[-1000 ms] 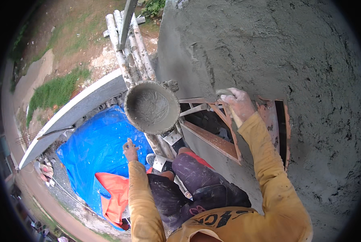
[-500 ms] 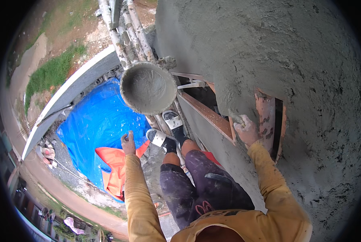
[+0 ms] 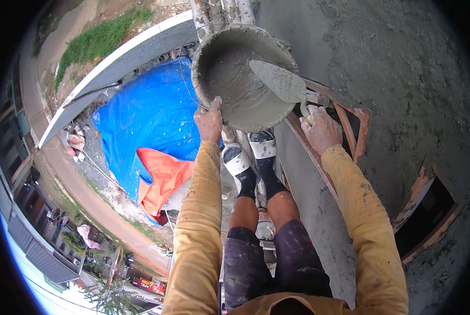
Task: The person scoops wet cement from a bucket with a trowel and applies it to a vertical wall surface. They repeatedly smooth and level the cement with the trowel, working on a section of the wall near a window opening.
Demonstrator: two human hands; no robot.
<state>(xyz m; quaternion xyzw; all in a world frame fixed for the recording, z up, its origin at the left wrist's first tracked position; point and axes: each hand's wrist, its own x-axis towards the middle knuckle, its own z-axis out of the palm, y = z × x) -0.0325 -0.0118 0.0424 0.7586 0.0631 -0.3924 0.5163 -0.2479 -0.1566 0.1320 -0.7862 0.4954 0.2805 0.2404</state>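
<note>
A round mortar basin [image 3: 229, 110] coated in wet grey cement sits high in the view on pale poles. My left hand [image 3: 209, 119] grips its lower-left rim. My right hand [image 3: 319, 126] holds the handle of a pointed trowel [image 3: 277, 79], whose mortar-smeared blade reaches over the inside of the basin. Below the basin my two sandalled feet stand on the narrow poles [image 3: 221, 11].
A cement-plastered wall [image 3: 392, 89] with wood-framed openings [image 3: 353, 131] rises on the right. Far below at left lie a blue and orange tarp [image 3: 140, 110], a white-topped low wall [image 3: 116, 58], rubble, grass, a curving road [image 3: 93, 199] and buildings.
My right hand and trowel have moved from the plastered wall to the basin. My left hand has risen to take hold of the rim. The view has shifted, showing more of my feet.
</note>
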